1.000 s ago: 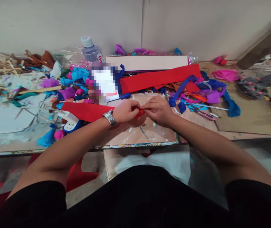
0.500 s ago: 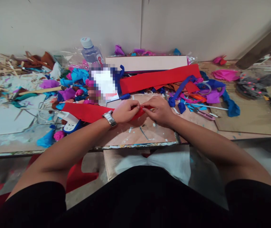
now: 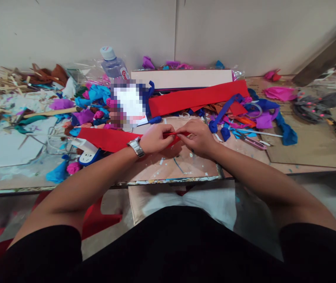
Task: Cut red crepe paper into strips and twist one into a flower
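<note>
My left hand (image 3: 155, 138), with a metal watch on its wrist, is closed in a pinch on the end of a long red strip of crepe paper (image 3: 106, 139). That strip trails off to the left across the table. My right hand (image 3: 196, 136) is also closed, its fingertips pinching the same end of the strip. The two hands meet above a tan cardboard mat (image 3: 185, 165) near the table's front edge.
A second red strip (image 3: 199, 97) lies behind my hands beside a long white box (image 3: 182, 78). A plastic bottle (image 3: 113, 65) stands at the back. Crepe scraps in blue, purple and pink litter both sides. Scissors (image 3: 252, 140) lie to the right, wood slivers (image 3: 6, 80) far left.
The hands stay in place. The pinched red end now stretches taut between the fingertips, and the right fingers have shifted a little.
</note>
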`<state>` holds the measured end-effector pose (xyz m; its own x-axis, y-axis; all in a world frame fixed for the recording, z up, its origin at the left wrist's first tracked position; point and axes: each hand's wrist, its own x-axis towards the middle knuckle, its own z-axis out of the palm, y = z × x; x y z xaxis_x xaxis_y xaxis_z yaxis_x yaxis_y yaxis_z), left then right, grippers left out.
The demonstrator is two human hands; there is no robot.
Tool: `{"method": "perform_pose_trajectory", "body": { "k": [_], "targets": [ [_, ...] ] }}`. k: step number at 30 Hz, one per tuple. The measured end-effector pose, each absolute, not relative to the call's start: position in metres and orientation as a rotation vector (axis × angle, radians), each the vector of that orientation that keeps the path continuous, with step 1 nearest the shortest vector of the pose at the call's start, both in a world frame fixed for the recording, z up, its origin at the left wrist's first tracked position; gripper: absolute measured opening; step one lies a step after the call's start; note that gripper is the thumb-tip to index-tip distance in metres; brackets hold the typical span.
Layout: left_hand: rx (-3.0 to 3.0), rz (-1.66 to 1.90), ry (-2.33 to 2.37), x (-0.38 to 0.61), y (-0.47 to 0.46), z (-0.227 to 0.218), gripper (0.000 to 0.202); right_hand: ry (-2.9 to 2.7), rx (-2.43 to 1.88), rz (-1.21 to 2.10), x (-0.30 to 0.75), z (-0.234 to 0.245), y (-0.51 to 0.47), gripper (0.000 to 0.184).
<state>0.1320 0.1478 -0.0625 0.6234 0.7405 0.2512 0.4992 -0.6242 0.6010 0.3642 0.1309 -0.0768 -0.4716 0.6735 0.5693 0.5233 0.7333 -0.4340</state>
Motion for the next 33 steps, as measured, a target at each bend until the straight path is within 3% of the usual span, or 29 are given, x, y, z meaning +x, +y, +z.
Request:
{"method": "perform_pose_trajectory", "body": {
  "k": [6,33],
  "targets": [
    [2.593,0.633,1.015,0.1332,0.1428,-0.0579,0.033,-2.160,-0.940,0.278,0.3645,-0.0776,0.1323,0.014],
    [2.507,0.592,1.047,0.1316,0.1466,-0.0586,0.033,-2.197,-0.882,0.239,0.3650,-0.0792,0.1337,0.018]
  ]
}}
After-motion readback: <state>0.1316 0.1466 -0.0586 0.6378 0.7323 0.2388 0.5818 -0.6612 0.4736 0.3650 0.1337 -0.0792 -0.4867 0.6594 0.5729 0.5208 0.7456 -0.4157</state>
